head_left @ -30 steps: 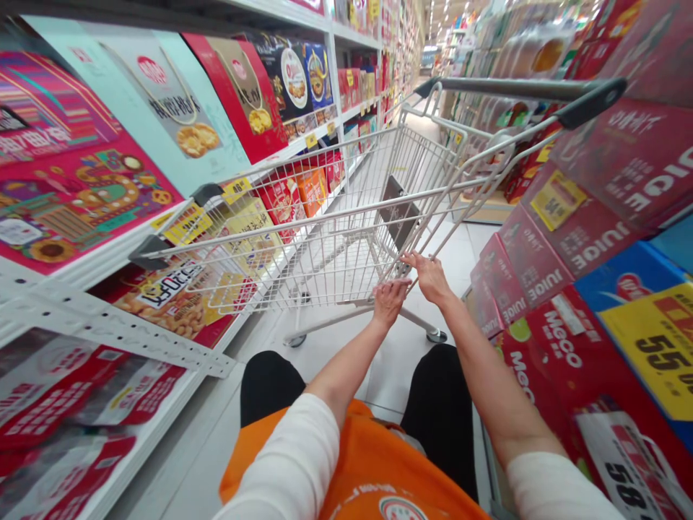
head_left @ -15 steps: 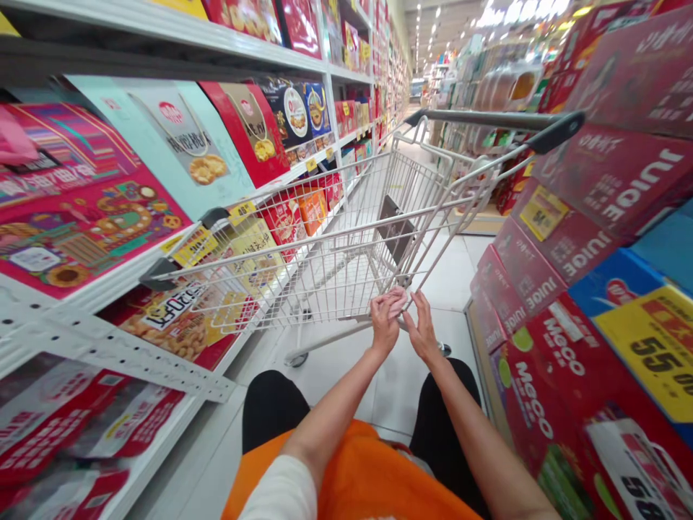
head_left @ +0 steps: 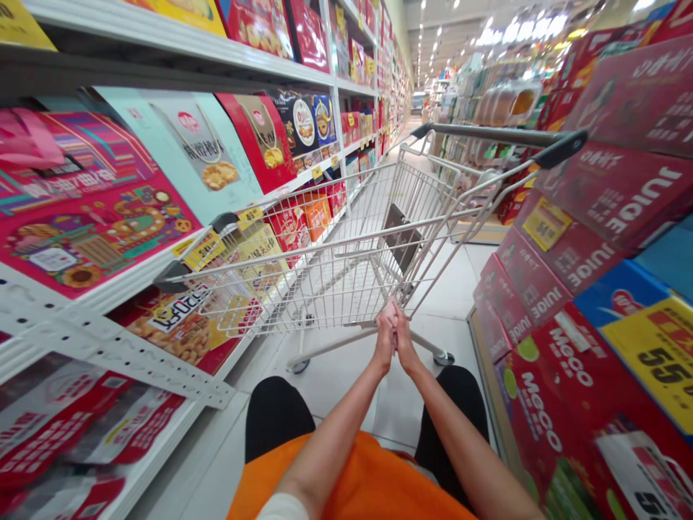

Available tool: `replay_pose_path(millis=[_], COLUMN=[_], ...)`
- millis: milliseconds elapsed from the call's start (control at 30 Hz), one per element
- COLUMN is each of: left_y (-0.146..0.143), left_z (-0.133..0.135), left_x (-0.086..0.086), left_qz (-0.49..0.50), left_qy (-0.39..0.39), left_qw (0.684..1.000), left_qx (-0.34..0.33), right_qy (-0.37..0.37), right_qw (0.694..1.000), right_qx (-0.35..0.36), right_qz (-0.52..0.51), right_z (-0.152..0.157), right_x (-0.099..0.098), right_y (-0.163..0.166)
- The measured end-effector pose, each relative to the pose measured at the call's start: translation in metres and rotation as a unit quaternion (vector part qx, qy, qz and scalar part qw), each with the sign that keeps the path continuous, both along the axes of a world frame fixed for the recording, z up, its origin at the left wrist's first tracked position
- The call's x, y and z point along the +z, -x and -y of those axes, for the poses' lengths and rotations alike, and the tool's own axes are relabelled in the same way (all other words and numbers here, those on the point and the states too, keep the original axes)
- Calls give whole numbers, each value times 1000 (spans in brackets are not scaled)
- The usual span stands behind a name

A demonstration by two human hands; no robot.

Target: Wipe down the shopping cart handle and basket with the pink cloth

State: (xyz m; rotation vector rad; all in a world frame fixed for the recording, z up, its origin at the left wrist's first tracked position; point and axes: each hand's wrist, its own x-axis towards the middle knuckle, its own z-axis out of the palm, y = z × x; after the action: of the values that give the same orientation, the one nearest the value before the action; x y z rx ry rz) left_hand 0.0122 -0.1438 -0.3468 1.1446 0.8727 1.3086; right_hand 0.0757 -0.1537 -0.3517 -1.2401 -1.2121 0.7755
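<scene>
Stretched both forearms (head_left: 346, 426) forward, converging, and pressed left hand (head_left: 384, 341) against right hand (head_left: 403, 339) near the shopping cart (head_left: 402, 237), between left shelves (head_left: 162, 40) and right cartons (head_left: 617, 188); could not tell open fingers (head_left: 388, 315) from curled.

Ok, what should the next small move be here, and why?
Probably to part the left hand and right hand: they're together in front of the shopping cart, so neither looks free to grip it. Whether they touch it is unclear.
</scene>
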Motion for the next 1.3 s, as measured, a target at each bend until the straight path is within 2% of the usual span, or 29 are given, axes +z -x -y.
replay_pose_path(millis=[67,133,200,233,300,333,400,433,500,600,700,900,1067,1300], left_y=[9,20,34,41,54,60,72,78,91,113,134,174,223,299], left_z=[3,2,-6,-13,-29,-38,-58,-67,-83,-99,-106,-104,-96,-76], left_x=[-6,-9,-5,1,15,22,35,39,40,30,12,-13,-18,-11], left_qz=[-64,-117,-170,-208,-298,-358,-470,-508,-556,-591,-594,-540,-535,-520], left_qy=[-11,-45,-106,-154,-273,-342,-445,-475,-506,-520,-524,-495,-449,-372], left_qw=[997,989,971,951,886,837,733,693,639,601,590,613,614,631], left_qx=[37,75,133,170,226,235,210,192,162,137,156,296,368,440], right_qy=[25,19,-41,-87,-174,-212,-275,-296,-312,-321,-323,-320,-314,-323], right_qw=[999,994,980,966,935,916,871,847,807,772,761,774,787,789], right_qx=[12,0,-46,-77,-142,-178,-228,-242,-229,-187,-166,-154,-119,-112], right_qz=[32,104,191,229,275,291,338,370,445,516,537,525,519,510], right_z=[5,8,7,4,-5,-11,-25,-33,-47,-64,-76,-98,-105,-122], right_x=[-3,4,25,40,76,96,134,151,177,199,207,208,204,195], right_y=[4,2,-6,-11,-24,-30,-39,-43,-47,-51,-53,-52,-60,-84])
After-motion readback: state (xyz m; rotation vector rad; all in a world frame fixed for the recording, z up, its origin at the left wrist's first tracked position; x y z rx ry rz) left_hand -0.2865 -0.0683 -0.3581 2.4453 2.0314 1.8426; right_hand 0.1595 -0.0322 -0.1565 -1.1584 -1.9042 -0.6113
